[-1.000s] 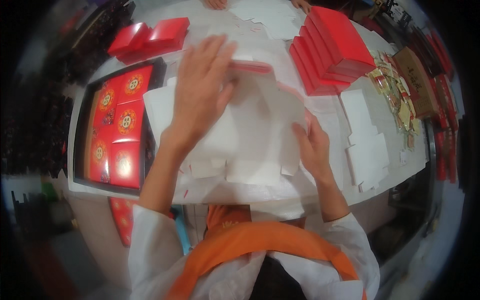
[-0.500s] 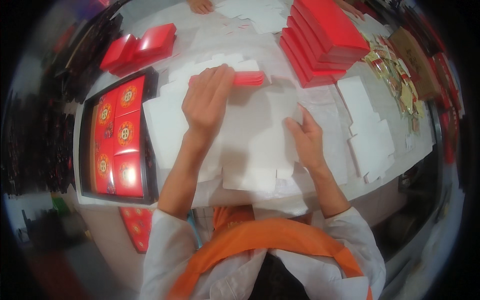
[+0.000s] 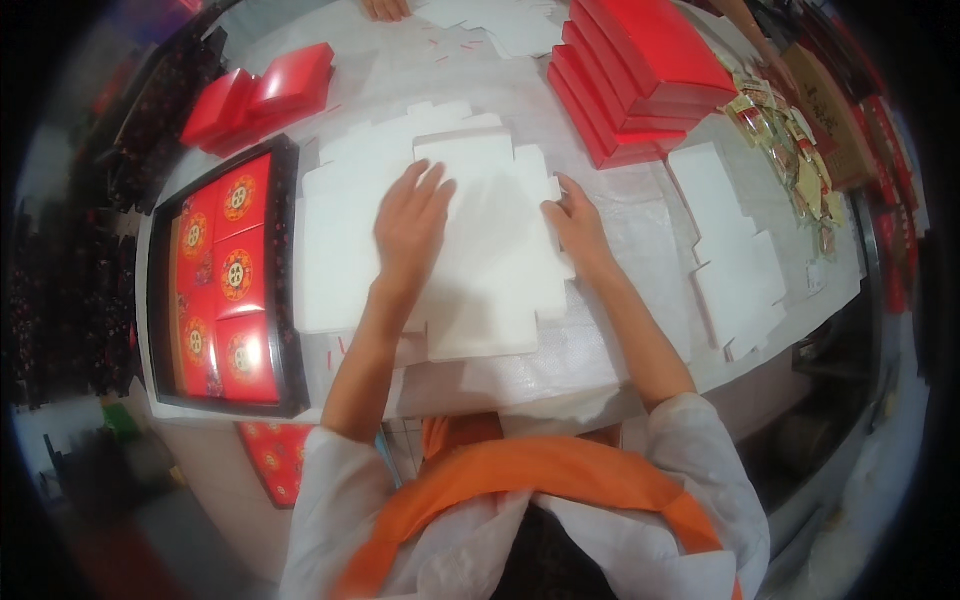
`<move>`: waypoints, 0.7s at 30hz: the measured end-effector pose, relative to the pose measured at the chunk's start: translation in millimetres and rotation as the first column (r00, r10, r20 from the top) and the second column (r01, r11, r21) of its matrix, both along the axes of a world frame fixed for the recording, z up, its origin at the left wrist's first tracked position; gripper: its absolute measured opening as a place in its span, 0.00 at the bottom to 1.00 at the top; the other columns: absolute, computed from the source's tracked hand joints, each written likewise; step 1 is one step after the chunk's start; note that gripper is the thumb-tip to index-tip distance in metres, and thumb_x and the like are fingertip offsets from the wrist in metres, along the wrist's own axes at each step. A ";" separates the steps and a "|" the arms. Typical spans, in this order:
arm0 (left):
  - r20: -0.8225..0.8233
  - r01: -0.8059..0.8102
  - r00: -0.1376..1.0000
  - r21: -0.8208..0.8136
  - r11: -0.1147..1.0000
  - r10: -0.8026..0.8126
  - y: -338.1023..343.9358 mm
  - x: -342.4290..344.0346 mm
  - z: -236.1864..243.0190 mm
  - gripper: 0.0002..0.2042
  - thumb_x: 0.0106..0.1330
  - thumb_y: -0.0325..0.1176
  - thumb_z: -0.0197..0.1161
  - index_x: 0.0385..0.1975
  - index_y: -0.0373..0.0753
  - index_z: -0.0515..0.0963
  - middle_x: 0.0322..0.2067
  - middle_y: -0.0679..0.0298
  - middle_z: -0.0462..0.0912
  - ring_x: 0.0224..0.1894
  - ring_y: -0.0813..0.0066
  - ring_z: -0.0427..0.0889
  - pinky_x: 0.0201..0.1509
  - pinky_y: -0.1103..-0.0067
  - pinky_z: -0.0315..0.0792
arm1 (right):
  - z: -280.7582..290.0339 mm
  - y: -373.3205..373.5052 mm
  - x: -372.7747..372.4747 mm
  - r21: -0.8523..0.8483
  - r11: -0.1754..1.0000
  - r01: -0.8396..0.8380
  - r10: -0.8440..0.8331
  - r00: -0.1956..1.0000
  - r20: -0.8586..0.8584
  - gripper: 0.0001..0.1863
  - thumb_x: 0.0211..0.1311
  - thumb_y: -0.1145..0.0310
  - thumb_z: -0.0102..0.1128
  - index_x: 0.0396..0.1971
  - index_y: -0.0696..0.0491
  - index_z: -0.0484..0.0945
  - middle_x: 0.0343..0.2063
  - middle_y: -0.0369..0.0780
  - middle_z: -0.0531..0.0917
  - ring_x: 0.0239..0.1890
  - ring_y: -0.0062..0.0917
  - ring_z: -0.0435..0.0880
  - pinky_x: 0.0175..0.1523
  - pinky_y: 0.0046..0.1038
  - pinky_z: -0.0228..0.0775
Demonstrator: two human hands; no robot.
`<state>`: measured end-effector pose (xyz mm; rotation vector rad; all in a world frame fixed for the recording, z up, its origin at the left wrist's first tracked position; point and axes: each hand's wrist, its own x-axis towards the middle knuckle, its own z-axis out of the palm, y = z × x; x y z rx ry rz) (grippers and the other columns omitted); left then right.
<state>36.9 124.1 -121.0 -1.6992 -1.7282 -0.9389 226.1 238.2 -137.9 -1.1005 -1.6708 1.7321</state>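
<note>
A stack of flat white cardboard box blanks (image 3: 485, 270), with cut flaps along the edges, lies in front of me. My left hand (image 3: 412, 222) rests on its upper left part, fingers stretched out. At the right edge my right hand (image 3: 582, 232) has its thumb and forefinger closed on the side flap of the blanks; its other fingers are partly hidden. More white blanks (image 3: 335, 250) lie to the left, partly under my left forearm.
A black-rimmed tray (image 3: 285, 345) of patterned red boxes stands left. Red boxes sit at the far left (image 3: 290, 85) and stacked at far right (image 3: 640, 70). Right are white blanks (image 3: 735, 265), small packets (image 3: 790, 150) and a brown carton (image 3: 825, 115). Another person's hand (image 3: 385, 8) shows far off.
The red underside at the blanks' far end has gone from view, and the blanks lie flat. My left hand has moved nearer; my right hand has shifted a little left and away from me.
</note>
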 end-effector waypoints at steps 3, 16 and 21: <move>0.086 -0.275 0.956 -0.084 0.958 0.282 -53.5 -17.7 8.0 0.16 0.51 0.22 0.60 0.42 0.35 0.74 0.45 0.56 0.76 0.52 0.55 0.71 0.56 0.66 0.62 | -12.4 2.2 12.1 0.138 0.990 -0.009 0.003 0.999 0.041 0.25 0.58 0.69 0.50 0.55 0.61 0.62 0.43 0.48 0.76 0.42 0.26 0.76 0.47 0.24 0.67; 0.326 -0.559 0.640 -0.424 0.713 0.696 -135.4 -45.5 -32.0 0.21 0.60 0.33 0.54 0.49 0.24 0.64 0.50 0.39 0.67 0.54 0.47 0.66 0.58 0.67 0.59 | -8.1 -37.3 14.3 0.273 0.958 -0.091 0.051 0.987 0.149 0.27 0.60 0.70 0.44 0.59 0.62 0.55 0.54 0.50 0.68 0.55 0.32 0.68 0.59 0.26 0.56; 0.123 -0.602 0.742 -0.309 0.736 0.659 -130.4 -50.8 -28.6 0.15 0.59 0.30 0.54 0.42 0.28 0.70 0.45 0.47 0.72 0.48 0.50 0.70 0.51 0.66 0.64 | -8.7 -38.7 14.4 0.293 0.953 -0.080 0.033 0.986 0.160 0.27 0.60 0.71 0.45 0.59 0.62 0.56 0.54 0.50 0.68 0.55 0.32 0.68 0.59 0.26 0.55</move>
